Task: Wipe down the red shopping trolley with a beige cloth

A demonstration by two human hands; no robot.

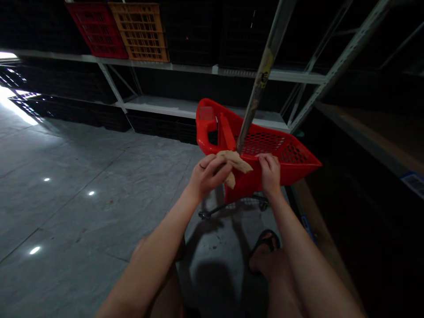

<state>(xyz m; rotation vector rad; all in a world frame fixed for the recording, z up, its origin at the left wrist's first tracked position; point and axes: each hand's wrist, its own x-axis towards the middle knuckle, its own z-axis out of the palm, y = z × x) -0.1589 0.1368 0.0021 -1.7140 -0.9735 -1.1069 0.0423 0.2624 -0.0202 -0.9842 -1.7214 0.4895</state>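
A red plastic shopping cart (247,179) stands in front of me on small wheels, with perforated basket walls. My left hand (210,173) is closed on a crumpled beige cloth (236,161), which lies against the near rim of the cart. On that same rim, a little to the right, my right hand (270,170) grips the edge with fingers over the top. A long worn pole (256,90) slants upward from inside the cart, between the two hands; its lower end is hidden by the rim and cloth.
Behind the cart runs white metal shelving (165,105). A red crate (97,28) and an orange crate (141,31) sit on it beside dark crates. At right is a dark low shelf with a wooden edge (319,225). Grey tiled floor (82,176) extends left.
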